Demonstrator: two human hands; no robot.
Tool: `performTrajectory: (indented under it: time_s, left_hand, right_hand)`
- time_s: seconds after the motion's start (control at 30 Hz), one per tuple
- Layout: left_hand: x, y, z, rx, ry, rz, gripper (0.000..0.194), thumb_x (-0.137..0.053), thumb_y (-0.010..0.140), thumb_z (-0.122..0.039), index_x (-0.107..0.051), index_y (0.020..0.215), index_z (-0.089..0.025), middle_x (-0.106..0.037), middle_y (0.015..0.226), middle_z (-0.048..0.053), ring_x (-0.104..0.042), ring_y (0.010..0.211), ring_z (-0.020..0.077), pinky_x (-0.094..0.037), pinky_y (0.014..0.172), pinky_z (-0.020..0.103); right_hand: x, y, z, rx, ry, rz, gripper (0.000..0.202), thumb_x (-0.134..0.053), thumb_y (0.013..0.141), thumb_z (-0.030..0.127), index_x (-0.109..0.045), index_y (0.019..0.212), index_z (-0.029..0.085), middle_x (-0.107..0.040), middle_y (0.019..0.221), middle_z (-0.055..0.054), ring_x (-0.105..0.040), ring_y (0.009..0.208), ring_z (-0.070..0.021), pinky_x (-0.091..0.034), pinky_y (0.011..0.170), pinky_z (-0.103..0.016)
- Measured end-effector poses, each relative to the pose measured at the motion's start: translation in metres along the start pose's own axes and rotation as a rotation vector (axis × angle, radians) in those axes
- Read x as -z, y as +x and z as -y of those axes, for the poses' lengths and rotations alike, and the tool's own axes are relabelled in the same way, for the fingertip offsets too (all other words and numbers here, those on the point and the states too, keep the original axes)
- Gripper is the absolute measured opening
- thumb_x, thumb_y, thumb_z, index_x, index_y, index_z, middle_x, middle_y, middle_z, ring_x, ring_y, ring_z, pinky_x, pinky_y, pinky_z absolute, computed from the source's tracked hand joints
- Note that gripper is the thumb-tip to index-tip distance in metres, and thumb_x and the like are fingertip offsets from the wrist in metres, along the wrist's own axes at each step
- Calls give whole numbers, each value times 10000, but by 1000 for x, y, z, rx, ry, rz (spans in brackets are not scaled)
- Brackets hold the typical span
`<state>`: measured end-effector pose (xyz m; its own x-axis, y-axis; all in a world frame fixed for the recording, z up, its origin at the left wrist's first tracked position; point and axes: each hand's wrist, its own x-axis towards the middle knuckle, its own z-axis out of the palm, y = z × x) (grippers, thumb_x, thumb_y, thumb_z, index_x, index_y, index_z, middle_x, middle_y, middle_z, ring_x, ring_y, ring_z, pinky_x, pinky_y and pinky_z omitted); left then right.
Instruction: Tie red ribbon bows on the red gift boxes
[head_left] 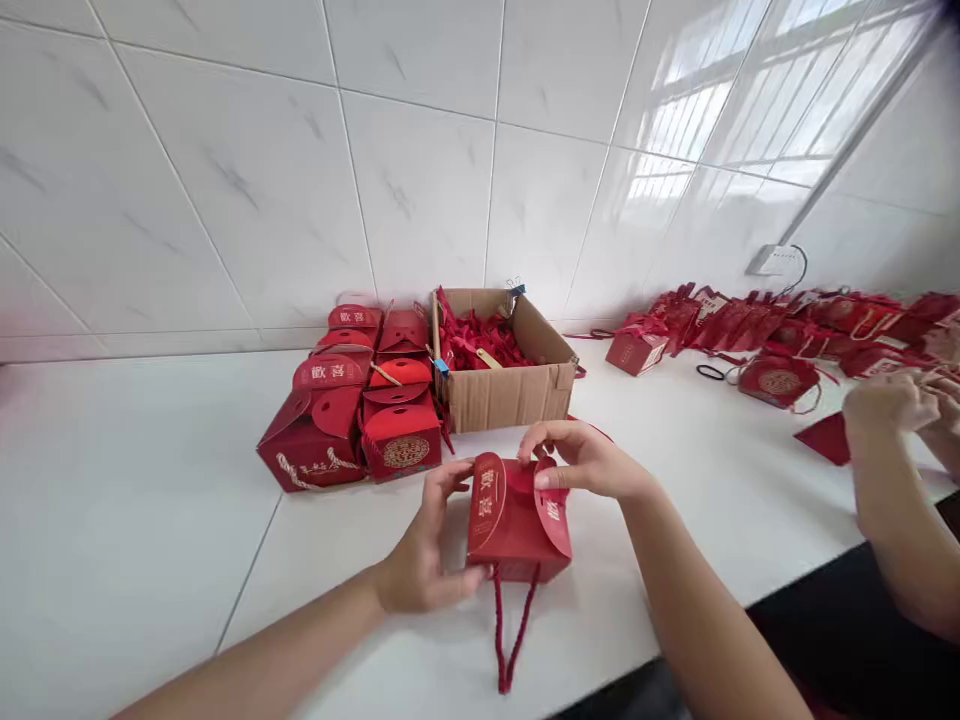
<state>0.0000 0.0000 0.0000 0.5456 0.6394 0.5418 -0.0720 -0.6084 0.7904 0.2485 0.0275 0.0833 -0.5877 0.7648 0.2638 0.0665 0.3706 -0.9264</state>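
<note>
A: Where is the item in hand?

B: A small red cardboard gift box with rounded top flaps (517,535) is just below the centre of the frame, over a white tabletop (150,480). Whether its base touches the surface cannot be told. Pale characters are printed on the flaps. A twisted dark-red cord handle (499,630) extends from its near side toward the lower edge of the frame.

A: Condition of the left hand?

B: The left hand (424,550) grips the box's left side, fingers at the upper edge, thumb at the lower near corner.

A: And the right hand?

B: The right hand (589,460) is closed on the right flap, thumb pressed to its outer face. The contact of the other fingers is partly hidden.

A: Surrounding items?

B: Left of centre, closed red gift boxes stand in two adjoining rows (401,425). Touching them or nearly so, at the centre, is an open brown corrugated carton (510,400) containing a tangle of red ribbons (476,340). A dark metal binder clip (517,290) sits on its rim.

A: The right of the frame?

B: Many red boxes (780,378) crowd the tabletop there. A co-worker's blurred hands (889,402) are at the right edge.
</note>
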Motion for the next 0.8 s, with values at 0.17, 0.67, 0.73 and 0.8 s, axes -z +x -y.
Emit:
performTrajectory:
  time_s: [0.17,0.67,0.73,0.8]
  left_hand:
    - [-1,2,0,-10,13,29,904,-661,651,-178,-145,1387,-265,-274,1370,156,-349,1256,329,-294,1039,548]
    - [0,6,-10,90,-19,-38,716,-607,734,-218,-191,1310,-306,-245,1442,145,-314,1322,302,-273,1058,534]
    - [-1,6,-13,98,-22,-66,675,-579,767,-228,-174,1302,-298,-194,1482,150,-249,1368,294,-232,1083,543]
    - [-2,8,-18,94,19,-95,638,-557,791,-238,-168,1294,-281,-146,1502,156,-208,1389,287,-215,1093,543]
  right_hand:
    - [-1,0,1,-28,61,77,198,-750,719,201,-660,889,157,-642,851,-31,-582,786,-125,-463,685,-249]
    - [7,18,22,200,345,-156,84,-735,733,206,-742,790,268,-666,755,7,-577,711,-110,-479,668,-272]
    - [14,27,44,274,319,-228,89,-751,714,240,-741,793,279,-682,786,12,-605,771,-123,-501,749,-297]
    - [20,32,67,348,256,-328,102,-755,702,266,-738,803,277,-689,821,11,-625,814,-140,-510,816,-329]
